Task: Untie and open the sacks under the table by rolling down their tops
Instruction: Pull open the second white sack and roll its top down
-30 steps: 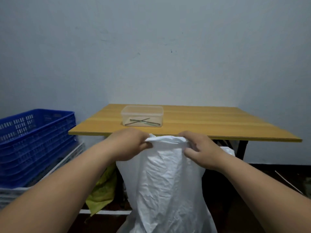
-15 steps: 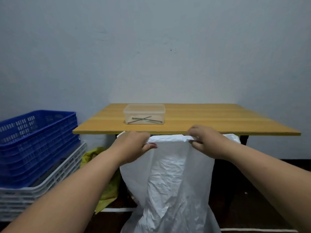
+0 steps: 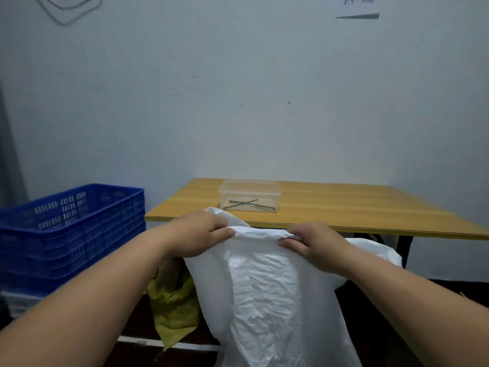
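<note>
A tall white woven sack (image 3: 267, 300) stands in front of the wooden table (image 3: 344, 207), its top at about table-edge height. My left hand (image 3: 201, 234) grips the left part of the sack's top edge, fingers curled over it. My right hand (image 3: 315, 245) grips the same edge further right, fingers folded over the rim. A yellow-green sack (image 3: 172, 305) sits under the table to the left, partly hidden by the white one and by my left forearm. More white sack material (image 3: 375, 250) shows behind my right wrist.
A clear plastic box (image 3: 250, 196) with thin metal pieces inside rests on the table. Blue crates (image 3: 68, 229) are stacked at the left on a white crate (image 3: 18, 303). A black table leg (image 3: 403, 250) stands at the right. A plain wall is behind.
The view has tilted upward, showing more wall. Both hands keep their hold on the sack's top edge, which has risen a little against the table edge, with a flap now above my left hand.
</note>
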